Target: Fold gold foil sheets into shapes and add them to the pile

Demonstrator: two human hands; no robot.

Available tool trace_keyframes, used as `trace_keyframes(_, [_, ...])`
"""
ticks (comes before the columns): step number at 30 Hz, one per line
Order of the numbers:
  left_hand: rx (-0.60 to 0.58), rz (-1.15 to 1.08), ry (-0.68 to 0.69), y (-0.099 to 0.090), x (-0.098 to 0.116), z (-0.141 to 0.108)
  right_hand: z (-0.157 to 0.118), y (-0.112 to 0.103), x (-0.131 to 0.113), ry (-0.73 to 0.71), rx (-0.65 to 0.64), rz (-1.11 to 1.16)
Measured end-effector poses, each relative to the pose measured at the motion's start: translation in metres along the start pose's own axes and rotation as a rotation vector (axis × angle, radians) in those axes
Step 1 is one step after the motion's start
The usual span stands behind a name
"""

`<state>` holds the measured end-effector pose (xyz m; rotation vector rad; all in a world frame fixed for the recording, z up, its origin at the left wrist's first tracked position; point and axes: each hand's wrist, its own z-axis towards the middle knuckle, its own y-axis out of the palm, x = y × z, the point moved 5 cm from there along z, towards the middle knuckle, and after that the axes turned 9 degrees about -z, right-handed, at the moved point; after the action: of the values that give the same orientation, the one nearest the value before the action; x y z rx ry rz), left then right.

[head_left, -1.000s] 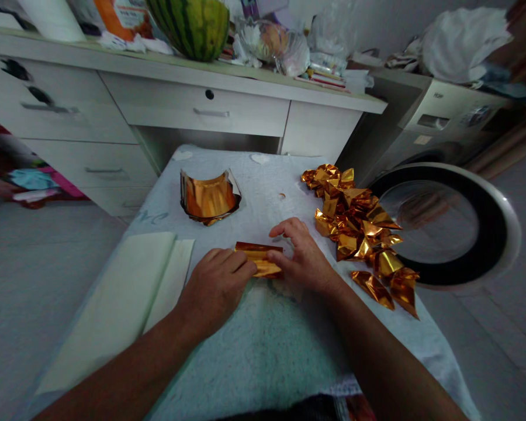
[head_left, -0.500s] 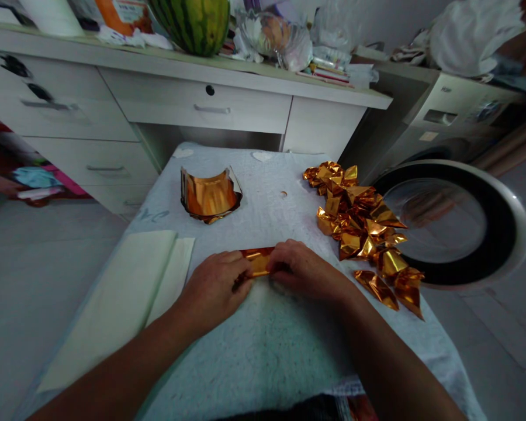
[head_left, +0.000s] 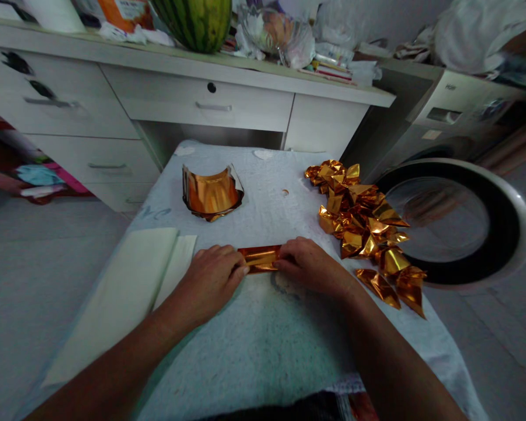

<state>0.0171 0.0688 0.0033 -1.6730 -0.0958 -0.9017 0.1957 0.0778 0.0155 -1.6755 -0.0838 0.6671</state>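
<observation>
A rolled strip of shiny gold foil paper (head_left: 260, 258) lies across the cloth-covered table in front of me. My left hand (head_left: 217, 272) grips its left end, fingers curled over the edge and thumb below. At the right end, my right hand (head_left: 304, 263) pinches the foil between thumb and fingers. The middle of the strip shows between the hands, close to the cloth. Beyond it stands a curved stack of gold foil sheets (head_left: 214, 194). Several folded gold foil pieces (head_left: 362, 219) are heaped to the right of my right hand.
Pale folded paper sheets (head_left: 114, 298) lie at the table's left. Behind the table (head_left: 263, 351) is a white drawer cabinet (head_left: 201, 105) with a watermelon (head_left: 195, 23) and bags on top. The open round door (head_left: 515, 222) of a washing machine (head_left: 447, 117) reaches close to the table's right side.
My hands have moved slightly apart along the foil, so more of its middle shows. The left thumb now lies along its lower edge.
</observation>
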Motion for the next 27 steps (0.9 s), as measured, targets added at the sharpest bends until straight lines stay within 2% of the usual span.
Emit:
trace_keyframes(5, [0.064, 0.094, -0.053, -0.0013, -0.0004, -0.0008, 0.0006, 0.0036, 0.0042, 0.019, 0.005, -0.031])
trace_keyframes(13, [0.072, 0.169, -0.072, -0.0003, 0.0007, 0.0004, 0.0006, 0.0041, 0.0039, 0.074, -0.033, -0.072])
trace_keyframes(27, [0.089, 0.261, -0.086, 0.0008, 0.0025, 0.0021, 0.0017, 0.0077, 0.0044, 0.1, -0.017, -0.114])
